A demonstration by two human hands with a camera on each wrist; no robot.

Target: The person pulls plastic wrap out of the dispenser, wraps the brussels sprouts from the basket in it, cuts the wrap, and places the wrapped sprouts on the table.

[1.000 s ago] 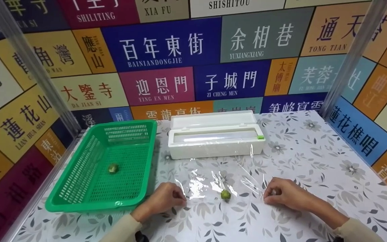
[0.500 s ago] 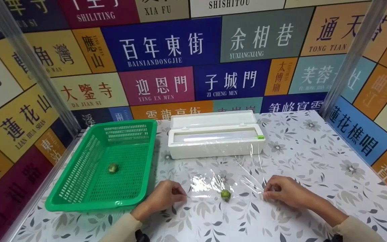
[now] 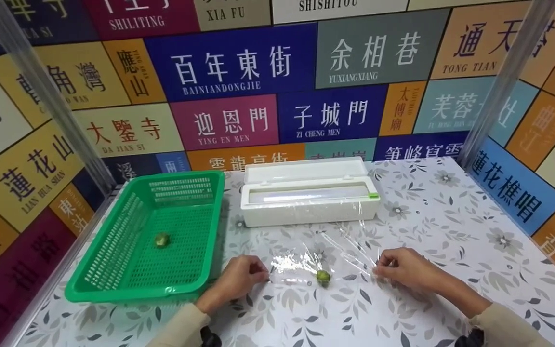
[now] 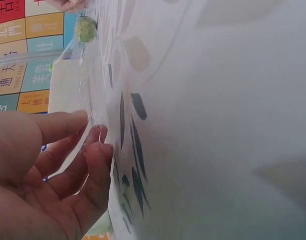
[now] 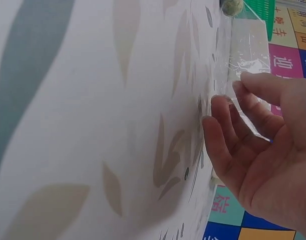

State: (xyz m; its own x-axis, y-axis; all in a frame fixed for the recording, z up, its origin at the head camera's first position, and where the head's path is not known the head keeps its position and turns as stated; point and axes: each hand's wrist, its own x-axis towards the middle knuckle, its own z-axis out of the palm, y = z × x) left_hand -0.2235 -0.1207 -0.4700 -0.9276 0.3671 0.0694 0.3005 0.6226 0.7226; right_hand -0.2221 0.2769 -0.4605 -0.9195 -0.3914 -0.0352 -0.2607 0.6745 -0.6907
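A sheet of clear cling film [image 3: 316,253] lies stretched over the floral tablecloth [image 3: 451,217], running back to the white dispenser box [image 3: 309,198], which stands open with its lid up and a small green tab at its right end. The left hand [image 3: 240,277] pinches the film's near left corner between thumb and fingertips [image 4: 95,142]; the left wrist view shows the film caught there. The right hand [image 3: 399,270] pinches the near right corner, its fingertips [image 5: 238,87] closed on the crinkled edge, which is raised slightly off the cloth. Between the 2 hands, near the film's front edge, sits 1 small round green fruit [image 3: 323,277]; whether it rests on top of the film or under it is hard to tell from here.

To the left stands a green plastic basket [image 3: 113,270] with a 2nd small green fruit [image 3: 162,239] lying inside it, well apart from the hands.

The walls [image 3: 244,72] are covered with coloured street-name panels. Readable ones include BAINIANDONGJIE, YUXIANGXIANG, YING EN MEN, ZI CHENG MEN, DA JIAN SI, LIAN HUA SHAN, SHILITING, XIA FU, SHISHITOU and TONG TIAN.
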